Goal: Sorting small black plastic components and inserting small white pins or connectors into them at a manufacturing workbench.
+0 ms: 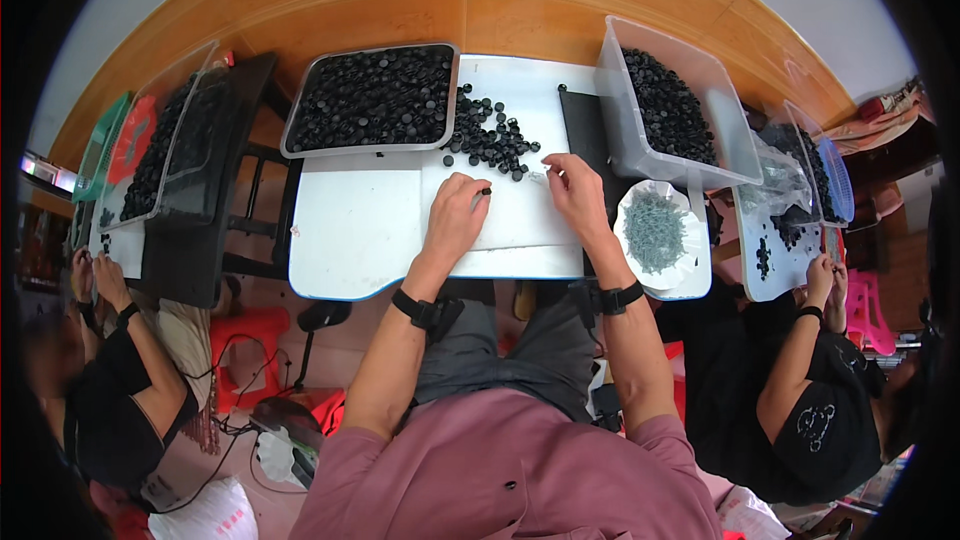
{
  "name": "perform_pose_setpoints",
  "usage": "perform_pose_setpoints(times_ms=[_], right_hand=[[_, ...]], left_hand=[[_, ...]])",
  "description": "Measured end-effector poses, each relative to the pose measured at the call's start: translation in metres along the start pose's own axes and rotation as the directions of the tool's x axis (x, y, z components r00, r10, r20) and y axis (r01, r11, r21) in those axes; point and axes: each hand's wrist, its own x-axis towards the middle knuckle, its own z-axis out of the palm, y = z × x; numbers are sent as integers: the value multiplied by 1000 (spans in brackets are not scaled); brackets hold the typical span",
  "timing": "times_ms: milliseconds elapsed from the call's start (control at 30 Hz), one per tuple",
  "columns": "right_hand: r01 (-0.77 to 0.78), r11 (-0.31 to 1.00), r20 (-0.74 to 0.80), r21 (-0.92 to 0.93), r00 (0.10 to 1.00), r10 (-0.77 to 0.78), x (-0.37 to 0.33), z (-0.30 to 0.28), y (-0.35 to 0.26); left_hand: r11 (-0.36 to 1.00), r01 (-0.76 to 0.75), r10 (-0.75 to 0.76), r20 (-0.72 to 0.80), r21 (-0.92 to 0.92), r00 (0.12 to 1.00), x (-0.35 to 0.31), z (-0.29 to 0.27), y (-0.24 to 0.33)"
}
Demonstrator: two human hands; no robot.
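Over the white table (350,225), my left hand (455,212) pinches a small round black cap (486,191) between thumb and fingertips. My right hand (578,192) is a short way to its right, thumb and forefinger drawn together. Whatever those fingertips hold is too small to make out. Just beyond both hands lies a loose heap of black caps (490,145). A metal tray (289,140) full of such caps stands at the far left of the heap. To the right of my right hand, a white fluted dish (692,258) holds many thin grey-green pieces (655,232).
A clear plastic bin (645,165) with more black caps stands at the back right, beside a dark panel (585,125). Co-workers sit on both sides: one person's hands (108,280) at left, another's (825,278) at right. A red stool (248,340) is on the floor.
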Motion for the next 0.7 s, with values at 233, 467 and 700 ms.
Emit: perform_pose_setpoints(times_ms=[233,467,700], right_hand=[[-303,858,99,415,952,289,-30,32,-32],[-274,735,46,621,948,314,-38,58,-30],[-295,718,54,631,940,338,-41,57,-24]], left_hand=[[996,86,-87,98,19,991,8,-5,2],[956,237,-244,-15,-175,970,-5,5,16],[947,226,-233,-3,-226,972,-10,9,17]])
